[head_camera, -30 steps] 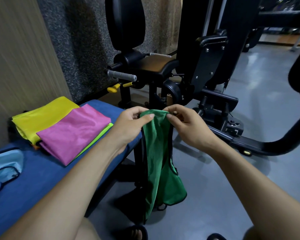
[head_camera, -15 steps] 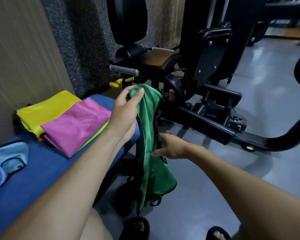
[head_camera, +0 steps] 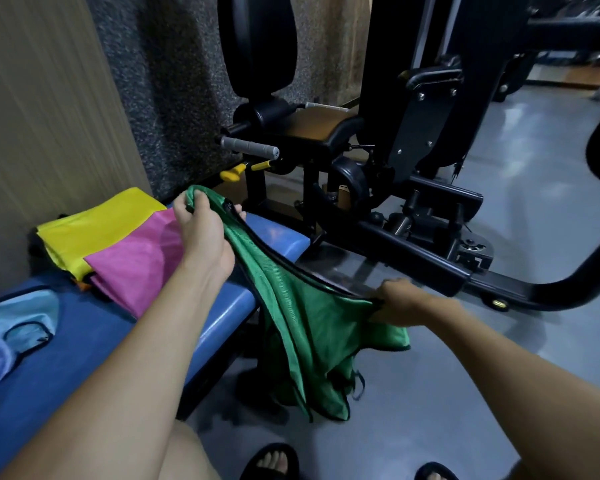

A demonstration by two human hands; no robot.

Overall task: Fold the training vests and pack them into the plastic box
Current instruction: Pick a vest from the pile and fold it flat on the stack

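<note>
Fingers of both hands, left (head_camera: 201,233) and right (head_camera: 400,303), grip the green vest (head_camera: 291,313), stretched slanting upper-left to lower-right.

Dim indoor light, floor glare, wide-angle edge distortion

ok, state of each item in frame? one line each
green vest: unfolded, stretched between both hands, hanging off the bench edge
left hand: grips vest's upper end
right hand: grips vest's lower edge
pink vest: folded, on bench
yellow vest: folded, partly under pink
blue vests: unfolded

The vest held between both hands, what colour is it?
Green vest with black edging, seen in the head view.
</note>
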